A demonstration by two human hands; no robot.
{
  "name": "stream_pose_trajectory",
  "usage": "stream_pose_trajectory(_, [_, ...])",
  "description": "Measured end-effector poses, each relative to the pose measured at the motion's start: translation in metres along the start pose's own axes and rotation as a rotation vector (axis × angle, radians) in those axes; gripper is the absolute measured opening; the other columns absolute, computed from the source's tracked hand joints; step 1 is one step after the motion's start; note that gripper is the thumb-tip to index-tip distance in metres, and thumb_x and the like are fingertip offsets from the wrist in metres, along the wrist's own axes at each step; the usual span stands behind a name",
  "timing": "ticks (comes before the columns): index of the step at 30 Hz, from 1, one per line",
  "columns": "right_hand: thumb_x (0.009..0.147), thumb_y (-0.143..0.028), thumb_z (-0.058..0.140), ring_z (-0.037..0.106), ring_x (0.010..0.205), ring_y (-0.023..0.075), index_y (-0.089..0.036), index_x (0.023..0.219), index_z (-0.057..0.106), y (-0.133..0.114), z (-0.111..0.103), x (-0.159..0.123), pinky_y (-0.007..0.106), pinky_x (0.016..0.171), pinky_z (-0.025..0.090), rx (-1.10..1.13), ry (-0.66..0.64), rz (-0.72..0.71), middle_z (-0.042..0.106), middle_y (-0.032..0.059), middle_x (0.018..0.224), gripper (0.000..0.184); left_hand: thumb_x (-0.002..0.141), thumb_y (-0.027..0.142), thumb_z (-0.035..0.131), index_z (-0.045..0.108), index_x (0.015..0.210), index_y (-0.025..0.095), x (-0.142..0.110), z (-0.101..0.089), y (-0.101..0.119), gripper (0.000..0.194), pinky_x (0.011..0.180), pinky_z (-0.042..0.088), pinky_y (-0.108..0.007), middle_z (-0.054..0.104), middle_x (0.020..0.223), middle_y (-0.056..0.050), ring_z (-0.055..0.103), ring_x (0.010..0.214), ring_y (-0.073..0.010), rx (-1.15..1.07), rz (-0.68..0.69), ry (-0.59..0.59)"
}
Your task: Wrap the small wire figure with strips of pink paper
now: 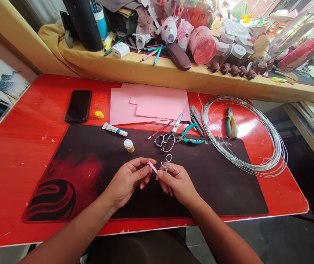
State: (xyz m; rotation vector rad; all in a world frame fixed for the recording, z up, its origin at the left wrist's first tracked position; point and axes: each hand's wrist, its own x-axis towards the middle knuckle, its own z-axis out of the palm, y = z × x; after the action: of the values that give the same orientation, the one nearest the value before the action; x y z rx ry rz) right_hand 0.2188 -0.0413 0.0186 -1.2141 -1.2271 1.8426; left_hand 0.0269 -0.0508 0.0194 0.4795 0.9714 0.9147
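My left hand (132, 178) pinches the upper end of a narrow pink paper strip (152, 167) between thumb and forefinger. The strip slants down to my right hand (176, 181), whose thumb presses on it; its lower end pokes out below the fingers. A small bent-wire figure (166, 167), with a round loop on top, side loops and a coiled middle, is also held in my right hand. Both hands are closed, above the black desk mat (223, 187). Beyond them lie scissors (170, 135) and teal-handled pliers (188, 136).
A glue bottle (129, 146), a white tube (114, 129), a yellow cap (99, 114) and a phone (78, 106) lie left. Pink paper sheets (159, 102) are behind. At right, a wire coil (269, 165) surrounds yellow-green pliers (231, 124). A cluttered ledge (90, 62) borders the red table (2, 161).
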Motion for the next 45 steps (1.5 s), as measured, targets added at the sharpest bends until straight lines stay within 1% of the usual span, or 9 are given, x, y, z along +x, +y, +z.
stream_pose_trajectory(5, [0.094,-0.048,0.073,0.037,0.04,0.009,-0.019,0.078,0.065,0.007,0.001,0.001,0.022,0.04,0.026,0.187,-0.037,0.049,0.05,-0.0072,0.046,0.034,0.073,0.039,0.095,0.081,0.094,0.017,0.003,0.002,-0.001,0.034,0.046,0.032,-0.02,0.062,0.065,0.001,0.047,0.053,-0.008,-0.067,-0.002,-0.038])
stream_pose_trajectory(9, [0.093,-0.049,0.074,0.038,0.04,0.0087,-0.019,0.077,0.066,0.006,0.004,0.001,0.021,0.038,0.026,0.161,-0.04,0.058,0.052,-0.0064,0.048,0.036,0.072,0.04,0.096,0.075,0.085,0.017,0.004,0.005,0.0,0.033,0.045,0.034,-0.018,0.068,0.064,-0.002,0.05,0.05,-0.0083,-0.063,-0.014,-0.033])
stream_pose_trajectory(16, [0.092,-0.053,0.074,0.04,0.04,0.009,-0.018,0.078,0.066,0.003,0.005,0.001,0.021,0.037,0.026,0.114,-0.023,0.057,0.054,-0.0056,0.049,0.038,0.067,0.037,0.099,0.073,0.079,0.015,0.007,0.009,-0.001,0.036,0.044,0.041,-0.018,0.066,0.066,0.0,0.056,0.054,-0.0097,-0.095,0.017,0.025])
stream_pose_trajectory(20, [0.093,-0.057,0.073,0.045,0.043,0.01,-0.018,0.079,0.066,0.004,0.005,0.002,0.021,0.039,0.033,0.1,-0.04,0.04,0.057,-0.0042,0.052,0.042,0.067,0.037,0.099,0.072,0.077,0.015,0.007,0.01,-0.001,0.036,0.045,0.043,-0.019,0.066,0.067,0.0,0.057,0.055,-0.0096,-0.102,0.052,0.043])
stream_pose_trajectory(26, [0.087,-0.058,0.08,0.051,0.049,0.0117,-0.02,0.086,0.062,0.003,0.008,0.002,0.022,0.043,0.038,0.009,-0.014,0.008,0.061,-0.0029,0.061,0.042,0.07,0.038,0.097,0.073,0.079,0.015,0.006,0.009,-0.003,0.034,0.046,0.046,-0.019,0.067,0.07,0.0,0.058,0.056,-0.0098,-0.073,0.102,0.088])
stream_pose_trajectory(30, [0.094,-0.054,0.074,0.054,0.052,0.0129,-0.02,0.085,0.065,0.004,0.01,0.0,0.025,0.052,0.043,-0.085,0.063,-0.069,0.06,-0.0023,0.061,0.036,0.069,0.036,0.097,0.074,0.08,0.016,0.004,0.007,-0.004,0.033,0.047,0.046,-0.02,0.067,0.075,0.0,0.058,0.057,-0.0099,-0.06,0.111,0.093])
stream_pose_trajectory(35, [0.098,-0.047,0.07,0.055,0.052,0.0133,-0.02,0.085,0.065,0.006,0.011,0.0,0.026,0.054,0.043,-0.187,0.074,-0.131,0.061,-0.0024,0.061,0.03,0.079,0.044,0.09,0.074,0.085,0.016,0.001,0.007,-0.003,0.032,0.053,0.049,-0.022,0.066,0.076,-0.001,0.058,0.06,-0.011,0.023,0.138,0.054])
stream_pose_trajectory(38, [0.1,-0.044,0.068,0.054,0.052,0.0132,-0.02,0.085,0.067,0.005,0.011,-0.001,0.026,0.055,0.043,-0.244,0.083,-0.161,0.06,-0.0025,0.06,0.029,0.081,0.04,0.089,0.074,0.085,0.017,-0.001,0.007,-0.003,0.027,0.055,0.049,-0.021,0.065,0.08,0.0,0.057,0.061,-0.0095,0.102,0.165,0.075])
stream_pose_trajectory(45, [0.098,-0.049,0.069,0.052,0.05,0.0122,-0.019,0.085,0.064,0.006,0.009,0.0,0.024,0.052,0.042,-0.154,0.044,-0.104,0.059,-0.0035,0.058,0.034,0.083,0.037,0.087,0.082,0.095,0.018,0.001,-0.002,-0.006,0.024,0.06,0.049,-0.023,0.071,0.083,-0.002,0.058,0.064,-0.0103,0.169,0.146,0.087])
